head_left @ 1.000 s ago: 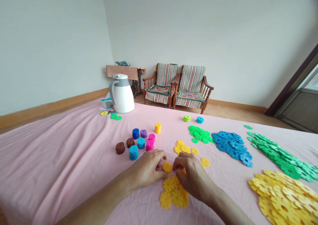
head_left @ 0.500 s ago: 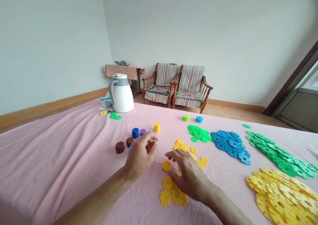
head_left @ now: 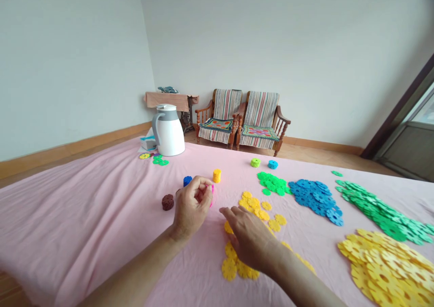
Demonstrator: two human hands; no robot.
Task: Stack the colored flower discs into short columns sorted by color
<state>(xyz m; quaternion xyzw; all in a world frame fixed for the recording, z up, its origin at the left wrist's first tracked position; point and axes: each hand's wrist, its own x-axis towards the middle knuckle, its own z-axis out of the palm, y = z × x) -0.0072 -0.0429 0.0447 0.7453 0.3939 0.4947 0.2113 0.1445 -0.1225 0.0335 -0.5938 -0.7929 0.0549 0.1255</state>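
Note:
My left hand [head_left: 192,206] is curled closed at the middle of the pink cloth, with pink flower-shaped discs [head_left: 212,196] showing at its fingertips. How many it holds is hidden. My right hand [head_left: 250,238] reaches in palm down, fingers stretched out and apparently holding nothing. It hovers over loose yellow flower-shaped discs [head_left: 229,269] and partly covers them. More yellow discs [head_left: 252,204] lie just beyond it. Around my left hand stand small stacks: brown [head_left: 167,202], dark blue [head_left: 187,180] and yellow [head_left: 217,176].
Piles of bright green [head_left: 272,183], blue [head_left: 313,196], darker green [head_left: 381,207] and yellow discs [head_left: 386,266] spread to the right. Lime [head_left: 255,162] and light blue stacks [head_left: 272,164] stand farther back. A white jug [head_left: 170,135] is at the far left, with two chairs [head_left: 261,117] beyond.
Pink discs now show at my left fingertips. My right hand has moved slightly left, closer to the left hand, and its thumb is now mostly hidden. The view has shifted slightly.

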